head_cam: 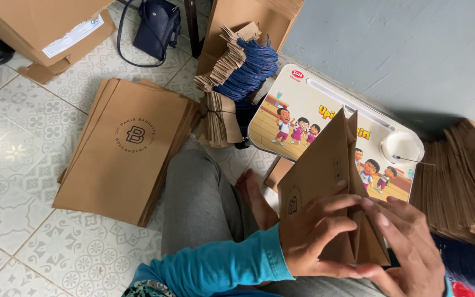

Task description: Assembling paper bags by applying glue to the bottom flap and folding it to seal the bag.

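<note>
Both of my hands hold one brown paper bag (325,165) upright over my lap, its mouth pointing away from me. My left hand (317,234), in a blue sleeve, grips the bag's near side with fingers spread across it. My right hand (408,247) pinches the folded lower right part. Behind the bag lies a small cartoon-printed lap table (298,104) with a white cup of glue (401,146) in its recess.
A stack of flat brown bags (122,148) lies on the tiled floor at left. Bundles of blue cord handles with brown paper strips (243,71) lean at centre back. Another stack of brown paper pieces (463,181) sits right. Cardboard boxes (45,27) and a dark handbag (158,25) stand behind.
</note>
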